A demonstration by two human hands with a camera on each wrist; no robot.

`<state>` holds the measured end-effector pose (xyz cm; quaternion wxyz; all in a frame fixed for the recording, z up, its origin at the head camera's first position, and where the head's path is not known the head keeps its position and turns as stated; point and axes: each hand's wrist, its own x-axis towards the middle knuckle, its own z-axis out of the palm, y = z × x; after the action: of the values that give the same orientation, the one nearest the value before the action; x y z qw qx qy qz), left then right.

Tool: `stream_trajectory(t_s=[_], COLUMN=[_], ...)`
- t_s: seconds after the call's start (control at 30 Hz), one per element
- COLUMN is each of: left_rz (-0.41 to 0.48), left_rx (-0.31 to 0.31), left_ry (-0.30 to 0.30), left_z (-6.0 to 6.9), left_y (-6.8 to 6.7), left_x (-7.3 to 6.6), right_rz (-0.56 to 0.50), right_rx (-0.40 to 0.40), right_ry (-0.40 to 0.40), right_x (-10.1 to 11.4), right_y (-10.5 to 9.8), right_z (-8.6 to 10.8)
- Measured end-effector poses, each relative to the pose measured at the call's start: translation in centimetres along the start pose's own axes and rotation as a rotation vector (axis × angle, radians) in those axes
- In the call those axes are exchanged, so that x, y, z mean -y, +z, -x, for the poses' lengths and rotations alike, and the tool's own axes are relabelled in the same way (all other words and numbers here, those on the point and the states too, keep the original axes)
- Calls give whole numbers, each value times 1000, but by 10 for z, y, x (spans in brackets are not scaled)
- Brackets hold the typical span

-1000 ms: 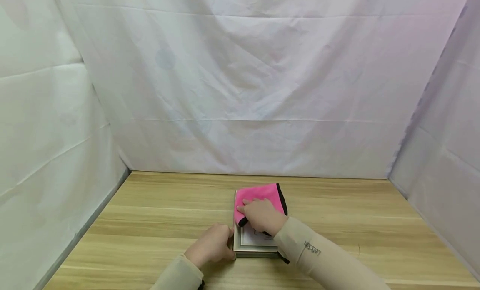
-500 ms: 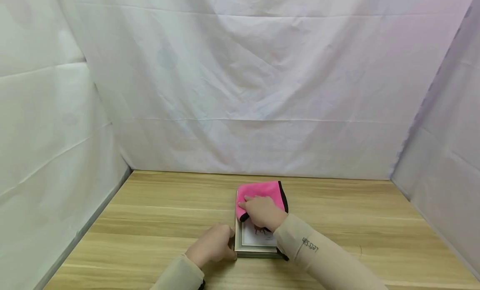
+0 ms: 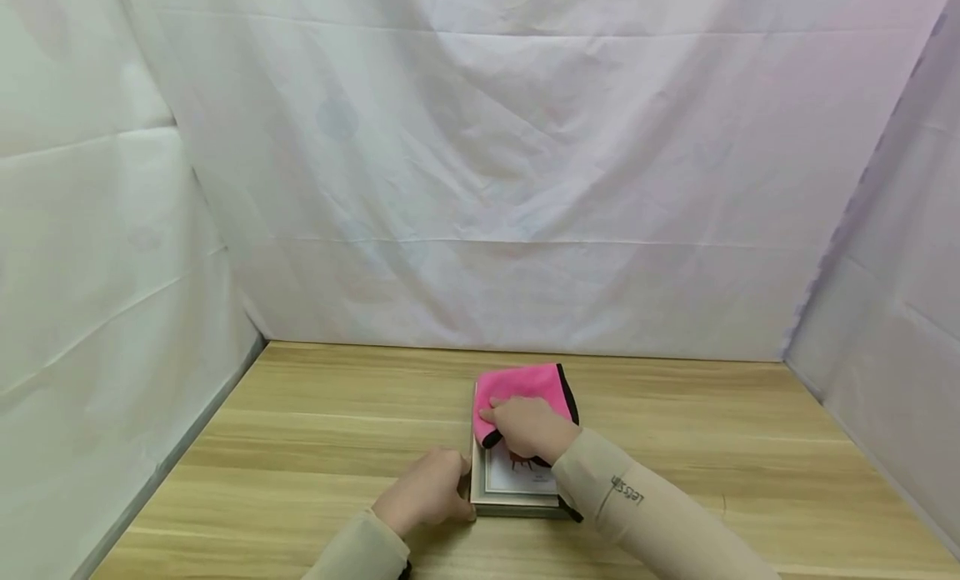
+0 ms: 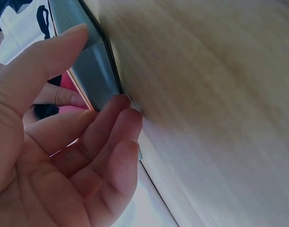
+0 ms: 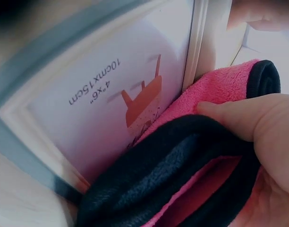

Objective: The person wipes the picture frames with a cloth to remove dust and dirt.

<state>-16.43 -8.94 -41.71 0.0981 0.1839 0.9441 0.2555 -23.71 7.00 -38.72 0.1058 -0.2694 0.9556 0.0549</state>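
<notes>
A picture frame lies flat on the wooden table, its white insert showing print and a reddish drawing. My left hand grips the frame's near left corner; in the left wrist view the thumb and curled fingers of that hand meet its side. Over the far part of the frame spreads a pink cloth with black edging. My right hand presses the cloth onto the frame, and in the right wrist view the hand holds its folded part with thumb and fingers.
The wooden table reaches around the frame on all sides. White curtain hangs behind the table's far edge, with more white fabric along the left and right sides.
My right hand and the cloth have shifted slightly away and then slightly back, uncovering more of the insert than at first. My left hand keeps its hold on the frame.
</notes>
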Motion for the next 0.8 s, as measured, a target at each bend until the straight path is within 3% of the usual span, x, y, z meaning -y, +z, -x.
stream_trajectory(t_s=[0.43,0.8], left_rz=[-13,-11], left_rx=[-3,0], left_ry=[25,10], left_z=[-2,-2], left_y=[-2,-3], left_x=[3,4], right_rz=[-40,-42], right_rx=[21,31], right_ry=[-44,-75], right_x=[1,6], right_y=[-3,-3], right_z=[11,20])
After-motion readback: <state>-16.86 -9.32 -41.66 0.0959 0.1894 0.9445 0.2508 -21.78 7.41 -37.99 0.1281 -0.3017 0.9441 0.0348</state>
